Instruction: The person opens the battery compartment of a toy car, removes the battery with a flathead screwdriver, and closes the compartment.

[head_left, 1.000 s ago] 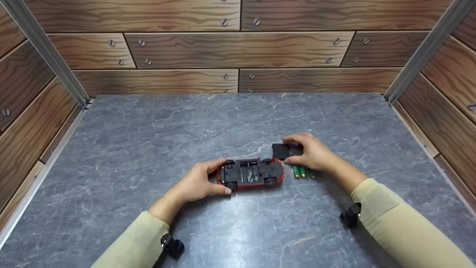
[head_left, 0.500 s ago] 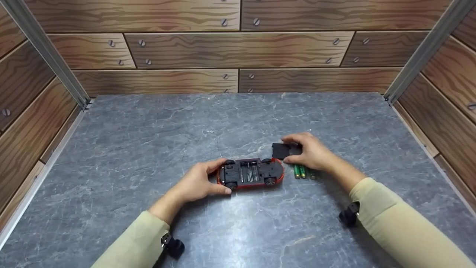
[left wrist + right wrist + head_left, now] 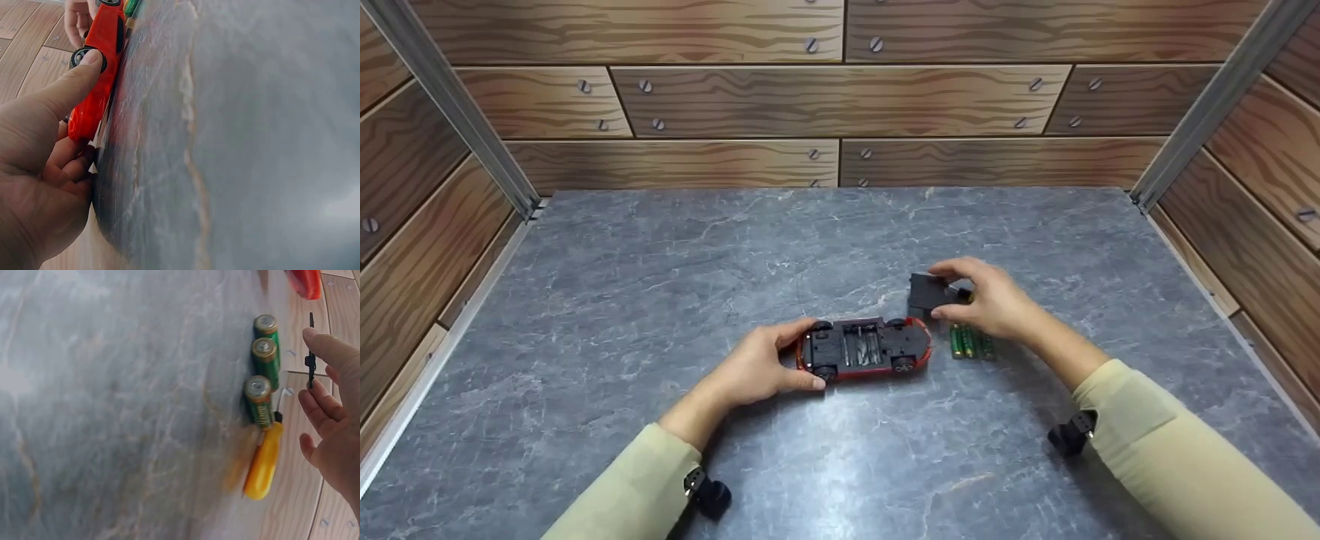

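Note:
A red toy car [image 3: 866,349] lies upside down on the table, wheels up, an uncovered battery compartment in its black underside. My left hand [image 3: 757,367] grips its left end; in the left wrist view the thumb presses a wheel [image 3: 90,58]. My right hand [image 3: 994,300] pinches a black battery cover [image 3: 928,291] between thumb and fingers. In the right wrist view this cover [image 3: 311,354] is edge-on, raised off the table. Three green batteries [image 3: 969,341] stand out just below the right hand, lying side by side.
A screwdriver with a yellow handle [image 3: 263,464] lies beside the batteries in the right wrist view, mostly hidden by my hand from the head. The grey marbled table [image 3: 697,255] is bounded by wood-patterned walls [image 3: 840,101] at the back and sides.
My right hand has lifted the battery cover off the table and tilted it, moving it slightly away from me. The left hand and the toy car have stayed in place.

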`<act>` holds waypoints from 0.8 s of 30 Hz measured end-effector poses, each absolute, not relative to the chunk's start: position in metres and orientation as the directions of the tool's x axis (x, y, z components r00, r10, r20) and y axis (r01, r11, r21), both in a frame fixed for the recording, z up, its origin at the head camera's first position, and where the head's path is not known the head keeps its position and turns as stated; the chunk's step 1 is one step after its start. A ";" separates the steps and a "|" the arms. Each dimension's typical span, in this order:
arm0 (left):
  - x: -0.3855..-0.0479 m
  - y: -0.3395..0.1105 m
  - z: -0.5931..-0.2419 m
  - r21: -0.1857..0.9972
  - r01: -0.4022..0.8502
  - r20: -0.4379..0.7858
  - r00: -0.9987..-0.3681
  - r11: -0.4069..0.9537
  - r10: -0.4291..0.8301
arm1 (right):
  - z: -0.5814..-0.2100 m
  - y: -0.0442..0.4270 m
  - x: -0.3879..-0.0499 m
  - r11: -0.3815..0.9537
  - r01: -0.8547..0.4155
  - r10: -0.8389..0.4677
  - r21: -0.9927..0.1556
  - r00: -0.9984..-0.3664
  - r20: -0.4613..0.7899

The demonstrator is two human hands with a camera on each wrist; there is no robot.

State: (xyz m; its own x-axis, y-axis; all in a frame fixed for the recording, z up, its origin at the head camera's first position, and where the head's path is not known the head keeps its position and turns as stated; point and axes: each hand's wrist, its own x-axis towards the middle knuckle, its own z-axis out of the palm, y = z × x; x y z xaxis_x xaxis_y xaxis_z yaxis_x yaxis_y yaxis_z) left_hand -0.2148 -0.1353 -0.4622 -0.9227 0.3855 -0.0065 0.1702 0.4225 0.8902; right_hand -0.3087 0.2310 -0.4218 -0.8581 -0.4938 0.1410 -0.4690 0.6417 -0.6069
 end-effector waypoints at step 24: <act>-0.215 -0.136 -0.461 0.883 0.171 -0.014 -0.921 0.437 0.388 | -0.397 0.204 -0.276 0.540 -0.635 -0.595 -0.552 -0.752 0.283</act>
